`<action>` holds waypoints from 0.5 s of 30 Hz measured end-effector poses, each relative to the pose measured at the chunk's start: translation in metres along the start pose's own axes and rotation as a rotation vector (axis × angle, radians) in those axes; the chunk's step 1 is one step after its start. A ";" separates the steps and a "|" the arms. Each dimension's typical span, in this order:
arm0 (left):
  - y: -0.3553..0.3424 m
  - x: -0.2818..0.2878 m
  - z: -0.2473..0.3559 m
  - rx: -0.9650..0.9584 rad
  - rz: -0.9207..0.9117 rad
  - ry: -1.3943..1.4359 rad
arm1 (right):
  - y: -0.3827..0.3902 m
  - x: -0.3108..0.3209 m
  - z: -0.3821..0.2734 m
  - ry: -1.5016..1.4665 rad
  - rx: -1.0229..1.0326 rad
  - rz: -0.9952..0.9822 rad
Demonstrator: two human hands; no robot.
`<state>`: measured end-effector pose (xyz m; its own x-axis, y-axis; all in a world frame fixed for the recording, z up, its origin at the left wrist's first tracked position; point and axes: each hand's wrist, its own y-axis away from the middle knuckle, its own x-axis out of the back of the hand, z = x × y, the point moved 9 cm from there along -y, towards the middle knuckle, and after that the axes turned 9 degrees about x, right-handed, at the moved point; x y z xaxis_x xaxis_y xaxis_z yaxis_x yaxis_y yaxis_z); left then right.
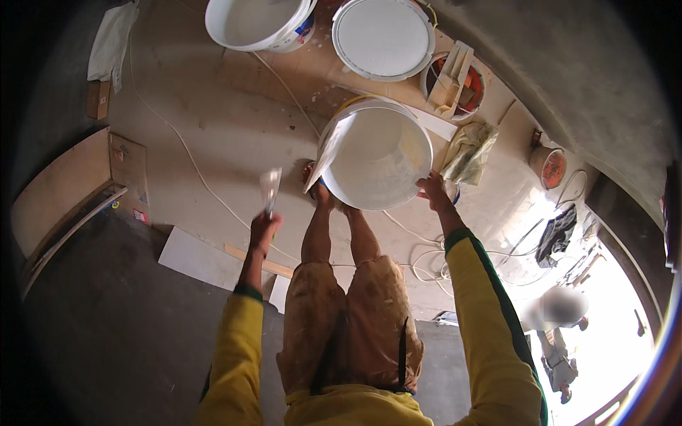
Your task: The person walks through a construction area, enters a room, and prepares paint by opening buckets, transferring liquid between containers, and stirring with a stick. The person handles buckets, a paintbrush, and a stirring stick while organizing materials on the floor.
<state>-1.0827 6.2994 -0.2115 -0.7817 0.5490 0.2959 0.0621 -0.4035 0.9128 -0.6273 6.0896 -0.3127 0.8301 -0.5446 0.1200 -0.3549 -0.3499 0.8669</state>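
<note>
My left hand [266,231] is closed around the handle of a small tool with a pale, flared head [271,184], like a putty knife or brush; motion blur hides its exact kind. It is held up to the left of a large white bucket [383,160], apart from it. My right hand [431,188] grips the bucket's rim at its near right side. Whitish smears line the bucket's inner wall. A long flat white blade or board [330,153] lies along the left side of its rim. My feet are just behind and below the bucket, partly hidden.
Beyond stand an open white bucket [259,21], a bucket with a white top [383,39] and a reddish bucket [472,92] with a wooden piece across it. A crumpled bag [470,153] lies at right. Cables [433,266] run over the floor. Another person [558,355] is at lower right.
</note>
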 end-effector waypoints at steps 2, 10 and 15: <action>-0.042 -0.035 0.051 -0.020 -0.100 0.140 | 0.000 0.004 0.005 -0.006 0.008 -0.019; -0.139 -0.139 0.135 -0.005 -0.376 0.449 | -0.002 0.004 -0.004 -0.001 0.140 0.049; -0.146 -0.154 0.133 0.026 -0.410 0.653 | 0.017 0.003 -0.025 -0.110 0.068 0.171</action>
<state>-0.8888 6.3714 -0.3525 -0.9524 0.1040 -0.2865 -0.3035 -0.2389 0.9224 -0.6195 6.1015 -0.2856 0.7043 -0.6793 0.2061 -0.5180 -0.2933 0.8035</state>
